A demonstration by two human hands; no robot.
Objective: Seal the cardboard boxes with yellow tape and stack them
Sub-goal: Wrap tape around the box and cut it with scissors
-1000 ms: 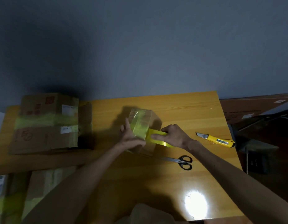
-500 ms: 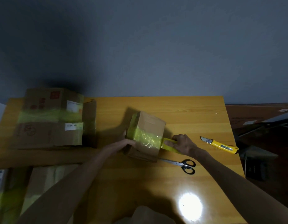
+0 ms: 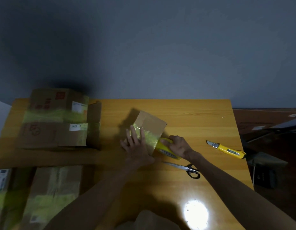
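Note:
A small cardboard box (image 3: 150, 122) lies in the middle of the wooden table (image 3: 193, 113), with a band of yellow tape across its near half. My left hand (image 3: 135, 146) lies flat on the taped part, fingers straight. Right beside the box's right edge, my right hand (image 3: 178, 146) grips the yellow tape roll (image 3: 165, 149), whose strip runs onto the box. A bigger taped cardboard box (image 3: 56, 118) stands at the table's left end.
Scissors (image 3: 185, 168) lie just below my right wrist. A yellow utility knife (image 3: 227, 149) with its blade out lies near the table's right edge. More taped boxes (image 3: 51, 193) sit lower left, below the table. A bright light reflection shows on the near tabletop.
The small box was turned and laid flatter. My left hand moved from its left side onto its top. My right hand drew the tape roll down to the box's right edge.

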